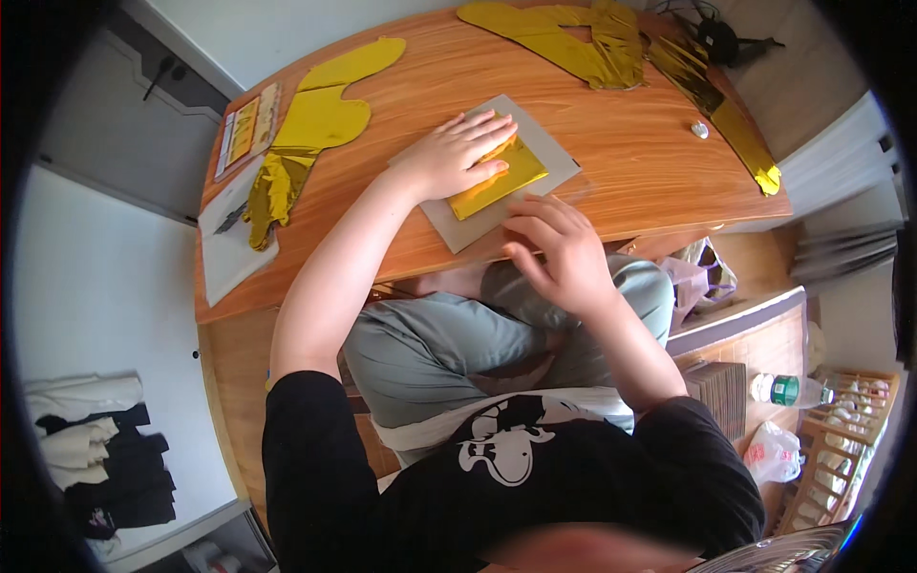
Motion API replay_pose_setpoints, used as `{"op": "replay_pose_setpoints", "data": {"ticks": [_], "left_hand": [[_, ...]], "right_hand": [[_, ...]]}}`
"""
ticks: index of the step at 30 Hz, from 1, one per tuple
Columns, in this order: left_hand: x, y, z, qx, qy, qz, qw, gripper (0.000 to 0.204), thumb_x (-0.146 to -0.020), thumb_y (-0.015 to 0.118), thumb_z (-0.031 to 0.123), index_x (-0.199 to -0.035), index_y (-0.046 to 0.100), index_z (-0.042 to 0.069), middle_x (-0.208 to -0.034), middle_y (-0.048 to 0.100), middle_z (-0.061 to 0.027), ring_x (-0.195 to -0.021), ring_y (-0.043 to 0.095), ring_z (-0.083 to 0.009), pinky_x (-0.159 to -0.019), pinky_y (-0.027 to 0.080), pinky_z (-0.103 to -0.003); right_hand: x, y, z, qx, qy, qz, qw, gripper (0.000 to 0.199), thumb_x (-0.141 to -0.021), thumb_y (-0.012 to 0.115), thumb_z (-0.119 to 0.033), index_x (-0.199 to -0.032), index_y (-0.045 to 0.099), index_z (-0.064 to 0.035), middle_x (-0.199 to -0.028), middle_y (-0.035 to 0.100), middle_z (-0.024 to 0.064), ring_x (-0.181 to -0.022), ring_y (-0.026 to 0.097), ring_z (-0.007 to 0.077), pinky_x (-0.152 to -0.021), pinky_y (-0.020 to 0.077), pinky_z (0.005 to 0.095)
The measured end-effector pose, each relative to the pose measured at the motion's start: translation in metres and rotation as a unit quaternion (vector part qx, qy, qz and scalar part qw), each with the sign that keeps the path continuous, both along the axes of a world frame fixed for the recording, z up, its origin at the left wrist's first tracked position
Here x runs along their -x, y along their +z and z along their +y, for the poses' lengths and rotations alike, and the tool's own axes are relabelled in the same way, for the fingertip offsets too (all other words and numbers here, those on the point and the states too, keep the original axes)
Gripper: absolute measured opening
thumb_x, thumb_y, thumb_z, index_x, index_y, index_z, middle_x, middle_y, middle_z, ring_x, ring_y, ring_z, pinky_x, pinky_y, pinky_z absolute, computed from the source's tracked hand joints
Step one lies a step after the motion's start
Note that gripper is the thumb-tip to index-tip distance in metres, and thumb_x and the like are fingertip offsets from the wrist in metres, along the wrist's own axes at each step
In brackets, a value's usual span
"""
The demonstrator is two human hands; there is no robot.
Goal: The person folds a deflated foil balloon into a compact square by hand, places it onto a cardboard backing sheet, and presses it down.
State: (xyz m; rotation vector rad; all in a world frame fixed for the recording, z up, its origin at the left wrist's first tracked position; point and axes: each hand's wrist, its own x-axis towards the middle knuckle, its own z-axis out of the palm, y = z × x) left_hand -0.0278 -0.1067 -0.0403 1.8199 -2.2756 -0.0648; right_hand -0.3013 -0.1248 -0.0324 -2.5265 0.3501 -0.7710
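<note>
Person is sitting at the wooden table [611, 162], working a folded gold foil sheet [499, 181] on a grey card board [549, 143].

Left hand [457, 153] is lying flat, fingers spread and extended, palm pressing down on the foil. Not gripping, just pinning. The foil is sitting directly under those fingers and sticking out past the fingertips toward the near edge of the board.

Right hand [559, 248] is hovering just short of the foil's near corner, fingers loosely curled, thumb and forefinger closing toward each other. Cannot tell if anything thin is pinched between them; it is not touching the foil as far as I can see.

Progress, my read: foil is already doubled into a neat rectangle, so at least one fold looks done. Creasing or the next fold looks pending.

Beyond the left fingertips, more gold foil cut-outs [320, 119] are lying untouched on the left; crumpled gold strips [611, 43] at the far edge. Those look like remaining stock or offcuts, can't tell which.
</note>
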Motion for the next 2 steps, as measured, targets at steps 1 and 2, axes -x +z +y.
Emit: {"op": "replay_pose_setpoints", "data": {"ticks": [1,2], "left_hand": [[0.0006,0.0006,-0.0022,0.000,0.000,-0.012,1.000,0.065,-0.105,0.051,0.044,-0.162,0.035,0.016,-0.169,0.033,-0.0043,-0.157,0.026,-0.0272,-0.129,0.019,-0.047],[0.0003,-0.0004,-0.0022,0.001,0.003,-0.014,1.000,0.066,-0.105,0.052,0.045,-0.162,0.035,0.017,-0.169,0.033,-0.0042,-0.157,0.025,-0.0275,-0.129,0.019,-0.047]], "right_hand": [[0.0042,-0.0017,0.0034,-0.009,-0.064,-0.008,0.998,0.022,-0.086,0.075,-0.018,-0.104,0.073,-0.0062,-0.118,0.071,0.0124,-0.119,0.065,0.0352,-0.101,0.0506,0.0437],[0.0050,-0.0013,0.0031,-0.012,-0.068,-0.003,0.998,0.022,-0.086,0.075,-0.018,-0.104,0.073,-0.0062,-0.118,0.071,0.0124,-0.119,0.065,0.0352,-0.101,0.0506,0.0437]]}}
